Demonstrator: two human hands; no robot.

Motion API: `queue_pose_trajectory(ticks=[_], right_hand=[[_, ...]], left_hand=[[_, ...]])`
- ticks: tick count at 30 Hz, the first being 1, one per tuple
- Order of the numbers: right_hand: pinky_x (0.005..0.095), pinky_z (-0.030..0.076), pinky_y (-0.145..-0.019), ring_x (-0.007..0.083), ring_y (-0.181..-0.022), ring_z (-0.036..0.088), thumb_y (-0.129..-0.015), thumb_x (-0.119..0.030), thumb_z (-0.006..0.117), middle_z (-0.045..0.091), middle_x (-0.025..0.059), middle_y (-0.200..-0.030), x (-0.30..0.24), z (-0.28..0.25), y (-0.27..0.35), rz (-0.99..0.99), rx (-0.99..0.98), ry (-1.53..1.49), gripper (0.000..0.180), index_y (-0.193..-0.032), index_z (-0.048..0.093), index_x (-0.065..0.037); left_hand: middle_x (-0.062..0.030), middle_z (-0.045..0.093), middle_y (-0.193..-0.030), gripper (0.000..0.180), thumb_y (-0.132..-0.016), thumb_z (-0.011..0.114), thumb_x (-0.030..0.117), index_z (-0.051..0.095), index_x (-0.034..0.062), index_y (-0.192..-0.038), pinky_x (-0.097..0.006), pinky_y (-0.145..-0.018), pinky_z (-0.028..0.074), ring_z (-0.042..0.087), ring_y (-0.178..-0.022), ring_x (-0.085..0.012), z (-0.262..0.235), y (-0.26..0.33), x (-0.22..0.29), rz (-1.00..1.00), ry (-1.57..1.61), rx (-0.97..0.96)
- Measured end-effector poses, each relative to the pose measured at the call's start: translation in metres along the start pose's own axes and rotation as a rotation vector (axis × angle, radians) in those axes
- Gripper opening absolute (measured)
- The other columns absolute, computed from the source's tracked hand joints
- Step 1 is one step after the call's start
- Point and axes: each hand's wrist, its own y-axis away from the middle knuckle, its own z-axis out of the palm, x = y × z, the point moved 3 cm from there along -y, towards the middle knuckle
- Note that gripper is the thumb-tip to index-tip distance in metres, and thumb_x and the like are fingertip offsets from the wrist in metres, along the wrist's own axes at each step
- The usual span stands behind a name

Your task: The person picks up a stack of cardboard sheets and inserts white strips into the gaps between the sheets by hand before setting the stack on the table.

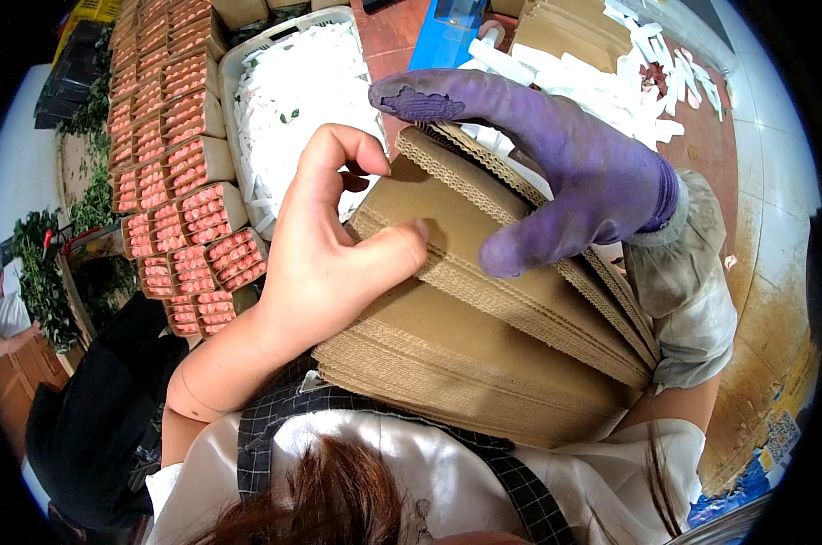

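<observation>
A thick stack of flat brown cardboard sheets (438, 331) leans against my body, its layers fanned apart in sections. My left hand (325, 245) is bare. Its thumb lies on the upper face of the sheets at their left edge, and its index finger is bent just beyond that edge. My right hand (565, 163), in a worn purple glove, grips the upper right sections of the stack. The gloved thumb presses on the top face while the fingers reach over the far edge. Part of the stack is hidden beneath both hands.
A white basket (227, 109) full of white strips stands beyond my left hand. Left of it are rows of open cartons (188, 163) packed with pink items. More white pieces (593, 86) and a blue container (445, 36) lie on the reddish table (397, 32). Leafy stems (40, 272) are far left.
</observation>
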Motion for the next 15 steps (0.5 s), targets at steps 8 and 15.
queue_pose_trajectory(ticks=[8,15], right_hand=[[0.0347,0.034,-0.100,0.0220,-0.117,0.045,-0.069,-0.043,0.077,0.049,0.0119,-0.125,0.0026,0.0009,-0.0011,-0.097,0.014,0.104,0.091,-0.135,0.033,0.001],[0.0337,0.035,-0.098,0.0200,-0.113,0.046,-0.069,-0.041,0.078,0.051,0.0114,-0.120,0.0017,0.0001,-0.0009,-0.055,-0.008,0.056,0.091,-0.136,0.032,0.000]], left_hand=[[-0.0037,0.050,-0.079,0.024,-0.080,0.068,0.022,0.052,0.0046,-0.077,-0.026,-0.081,0.035,0.044,-0.084,-0.0147,0.0016,-0.0069,-0.0035,-0.030,-0.100,-0.053],[-0.0053,0.053,-0.082,0.029,-0.081,0.069,0.026,0.051,0.0035,-0.075,-0.027,-0.080,0.037,0.046,-0.085,-0.0147,0.0031,-0.0103,-0.0057,-0.003,-0.015,-0.036]])
